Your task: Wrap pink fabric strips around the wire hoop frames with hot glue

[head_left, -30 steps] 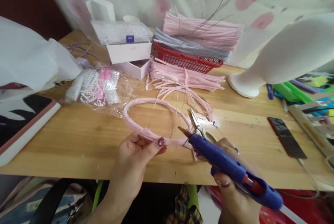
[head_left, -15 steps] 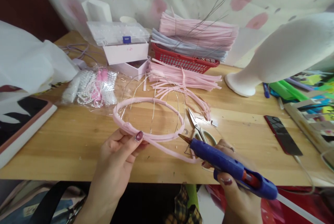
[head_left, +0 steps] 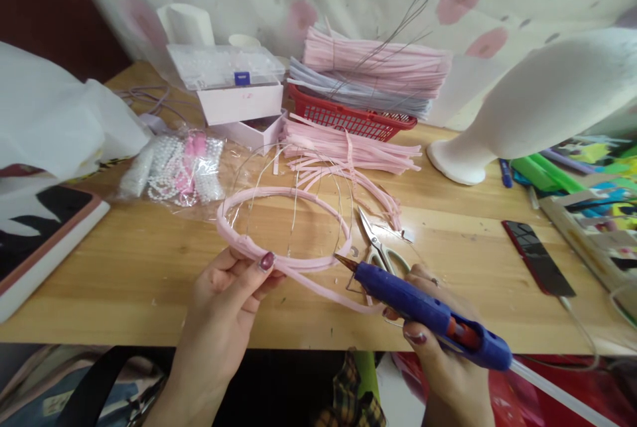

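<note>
My left hand [head_left: 229, 288] pinches the near rim of a pink wrapped hoop [head_left: 279, 205] with thin wire arches rising from it, held just above the wooden table [head_left: 139, 281]. A loose pink strip [head_left: 323, 291] trails from the hoop toward my right hand. My right hand [head_left: 438, 341] grips a blue hot glue gun [head_left: 428, 314], whose copper nozzle touches the hoop's right near edge. Small scissors [head_left: 381, 251] lie on the table just behind the gun.
Pink strips [head_left: 348, 148] lie mid-table before a red basket [head_left: 358, 119] stacked with more. Bagged pearls [head_left: 174, 165], white boxes [head_left: 233, 85], a white foam head stand [head_left: 522, 109], a dark phone [head_left: 537, 258] and a tablet [head_left: 44, 228] surround the work.
The hoop shifted left and turned in my left hand over the second. The glue gun's nozzle moved left, staying at the hoop's right near edge.
</note>
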Demonstrator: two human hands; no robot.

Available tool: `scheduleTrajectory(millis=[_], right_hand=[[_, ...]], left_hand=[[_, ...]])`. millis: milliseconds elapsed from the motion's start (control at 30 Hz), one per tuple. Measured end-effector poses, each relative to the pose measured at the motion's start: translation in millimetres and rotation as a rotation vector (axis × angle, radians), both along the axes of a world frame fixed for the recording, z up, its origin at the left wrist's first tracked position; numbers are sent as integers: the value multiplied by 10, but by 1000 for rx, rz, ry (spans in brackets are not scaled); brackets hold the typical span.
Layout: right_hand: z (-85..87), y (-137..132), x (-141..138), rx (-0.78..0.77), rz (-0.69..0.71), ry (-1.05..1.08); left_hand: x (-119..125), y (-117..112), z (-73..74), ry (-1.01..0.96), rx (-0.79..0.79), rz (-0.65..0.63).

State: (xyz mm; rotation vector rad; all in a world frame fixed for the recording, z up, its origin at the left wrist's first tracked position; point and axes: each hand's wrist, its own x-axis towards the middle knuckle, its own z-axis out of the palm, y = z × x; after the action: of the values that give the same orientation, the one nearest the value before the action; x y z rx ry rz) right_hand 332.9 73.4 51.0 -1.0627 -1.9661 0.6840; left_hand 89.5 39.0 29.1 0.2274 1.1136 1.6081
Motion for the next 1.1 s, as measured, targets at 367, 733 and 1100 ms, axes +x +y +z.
scheduleTrajectory(millis=[367, 733, 1100], right_hand=[[-3, -6, 1, -14, -9, 8], [-36, -15, 6, -91, -22, 45], [-35, -8, 2, -80, -30, 64]], left_hand=[[0, -5, 23, -4, 2, 2], [3, 7, 31, -27, 4, 10], [-5, 1, 22, -28, -5, 6]])
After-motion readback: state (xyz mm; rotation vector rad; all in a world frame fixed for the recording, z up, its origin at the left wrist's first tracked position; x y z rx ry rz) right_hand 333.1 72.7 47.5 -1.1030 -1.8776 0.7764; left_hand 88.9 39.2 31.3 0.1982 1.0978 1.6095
